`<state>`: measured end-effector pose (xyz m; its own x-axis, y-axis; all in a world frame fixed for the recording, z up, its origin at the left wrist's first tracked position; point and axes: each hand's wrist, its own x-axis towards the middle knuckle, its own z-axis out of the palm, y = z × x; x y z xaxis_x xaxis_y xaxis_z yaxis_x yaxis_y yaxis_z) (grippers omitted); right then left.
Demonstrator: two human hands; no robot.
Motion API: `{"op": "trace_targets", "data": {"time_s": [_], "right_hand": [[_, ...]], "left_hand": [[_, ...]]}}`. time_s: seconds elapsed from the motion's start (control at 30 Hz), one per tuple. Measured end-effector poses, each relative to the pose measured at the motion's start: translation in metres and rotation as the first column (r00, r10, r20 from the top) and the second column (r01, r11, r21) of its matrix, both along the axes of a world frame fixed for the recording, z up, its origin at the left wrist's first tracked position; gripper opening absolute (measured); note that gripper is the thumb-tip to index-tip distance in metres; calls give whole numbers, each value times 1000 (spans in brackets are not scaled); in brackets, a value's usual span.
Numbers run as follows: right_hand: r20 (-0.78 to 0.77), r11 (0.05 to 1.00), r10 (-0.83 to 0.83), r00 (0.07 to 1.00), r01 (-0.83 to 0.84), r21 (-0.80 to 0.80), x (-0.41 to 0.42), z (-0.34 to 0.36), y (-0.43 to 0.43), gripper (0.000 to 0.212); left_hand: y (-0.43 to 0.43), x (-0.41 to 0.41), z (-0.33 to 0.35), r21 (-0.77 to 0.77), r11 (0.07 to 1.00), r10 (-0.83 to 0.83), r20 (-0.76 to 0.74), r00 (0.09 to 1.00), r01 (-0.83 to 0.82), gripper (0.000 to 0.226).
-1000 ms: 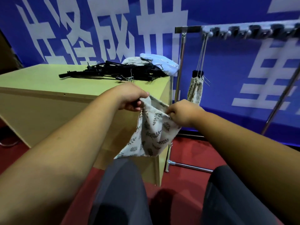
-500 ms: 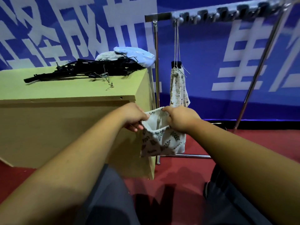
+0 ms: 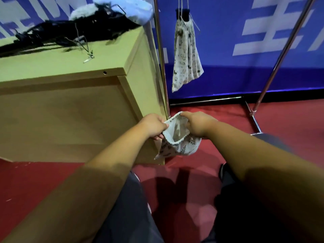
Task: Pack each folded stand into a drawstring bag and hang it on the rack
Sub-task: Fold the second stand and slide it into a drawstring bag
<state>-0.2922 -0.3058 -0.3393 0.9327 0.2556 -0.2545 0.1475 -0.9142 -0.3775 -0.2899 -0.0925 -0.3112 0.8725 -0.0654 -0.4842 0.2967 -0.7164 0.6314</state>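
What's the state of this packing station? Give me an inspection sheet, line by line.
Surface: wooden table, with stands piled at its far end.
Job's things: black folded stands in a heap; open bag held low by the table's corner, no stand seen inside; hung bag dangling by its strings beside the rack pole.
Clutter: pale blue cloth on the heap; small metal piece on the tabletop.
Hands: left hand and right hand each pinch the open bag's rim, spreading its mouth.
Cables: thin cord running from the heap to the metal piece.
Surroundings: blue banner, red floor.
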Motion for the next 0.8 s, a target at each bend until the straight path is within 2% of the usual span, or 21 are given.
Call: {"op": "trace_targets", "data": {"time_s": [0.07, 0.17, 0.3, 0.4, 0.6, 0.7, 0.8], "right_hand": [[-69, 999, 33, 997, -35, -26, 9, -8, 2, 66], [-104, 994, 59, 993, -69, -87, 21, -12, 2, 44], [-170, 999, -13, 985, 19, 34, 29, -10, 7, 40], [-195, 996, -29, 980, 45, 79, 34, -13, 16, 39], [-127, 983, -106, 986, 124, 135, 32, -13, 35, 31], [-98, 954, -173, 980, 192, 232, 29, -8, 43, 29], [-109, 882, -243, 964, 267, 390, 34, 20, 53, 25]], "left_hand": [[-2, 3, -15, -26, 1000, -8, -42, 999, 7, 9], [-3, 6, -33, -43, 999, 8, -82, 997, -12, 12], [-3, 10, -49, -32, 999, 17, -157, 988, -22, 9], [-12, 17, -49, -80, 997, -15, -103, 995, 7, 15], [-17, 16, -33, -117, 993, -14, -66, 998, 6, 16], [-10, 13, -8, -158, 987, -9, -28, 1000, 5, 19], [1, 12, 30, -187, 982, -14, 27, 1000, 19, 21]]}}
